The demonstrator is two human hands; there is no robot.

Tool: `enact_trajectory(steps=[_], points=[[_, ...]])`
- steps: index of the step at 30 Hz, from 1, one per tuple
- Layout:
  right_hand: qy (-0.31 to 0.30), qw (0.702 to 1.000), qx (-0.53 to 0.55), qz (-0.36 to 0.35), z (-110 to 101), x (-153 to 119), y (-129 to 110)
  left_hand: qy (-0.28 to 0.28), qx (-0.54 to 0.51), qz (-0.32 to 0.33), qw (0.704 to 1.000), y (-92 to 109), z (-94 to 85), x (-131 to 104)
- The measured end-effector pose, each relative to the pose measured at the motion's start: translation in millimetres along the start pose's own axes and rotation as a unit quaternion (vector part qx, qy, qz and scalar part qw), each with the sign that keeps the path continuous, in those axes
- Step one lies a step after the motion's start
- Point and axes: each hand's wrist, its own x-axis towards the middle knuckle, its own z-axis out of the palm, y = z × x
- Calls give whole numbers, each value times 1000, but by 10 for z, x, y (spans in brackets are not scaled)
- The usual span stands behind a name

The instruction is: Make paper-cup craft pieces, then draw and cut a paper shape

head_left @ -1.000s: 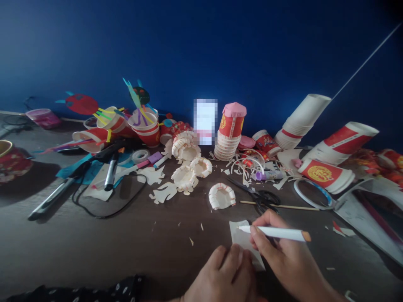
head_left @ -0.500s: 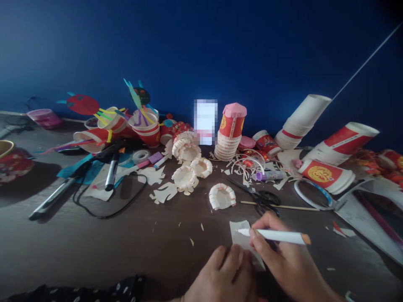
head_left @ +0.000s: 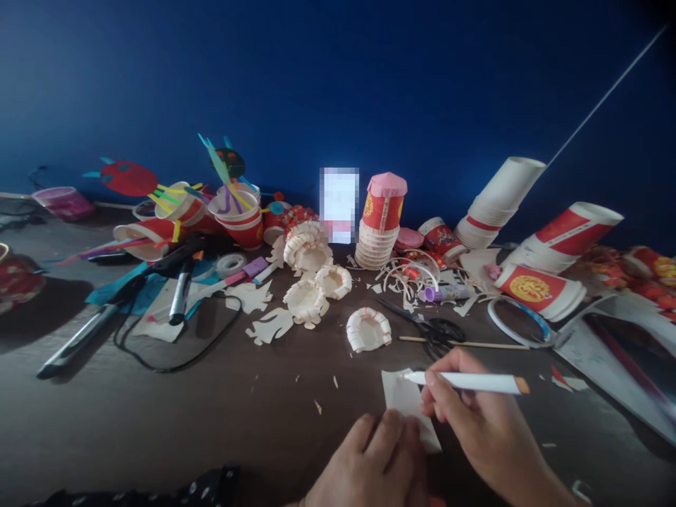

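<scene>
My right hand (head_left: 465,408) pinches a white marker (head_left: 478,382) with an orange end. The marker's tip is at the upper part of a small white paper piece (head_left: 397,389) lying on the dark table. With its fingers bent and close together, my left hand (head_left: 372,458) presses the lower part of that paper down, covering some of it. Just beyond the paper sits a white round piece with a folded rim (head_left: 370,331). Black-handled scissors (head_left: 441,334) lie past my right hand, across a thin wooden stick (head_left: 489,343).
Stacks of paper cups stand at the back, one with a pink top (head_left: 383,211), others leaning (head_left: 501,197). More folded-rim pieces (head_left: 305,299), a glue gun (head_left: 113,310) with its black cord, and cups with coloured paper figures (head_left: 237,211) are on the left. A tape ring (head_left: 520,322) lies right.
The marker and my right hand have risen slightly on the paper, and the marker lies flatter. My left hand stays on the paper. The whole view has shifted a little.
</scene>
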Motion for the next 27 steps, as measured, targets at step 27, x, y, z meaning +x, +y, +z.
enact_trajectory(steps=[27], points=[[-23, 999, 8, 28, -24, 29, -1, -10, -13, 11, 1000, -22, -37, 31]])
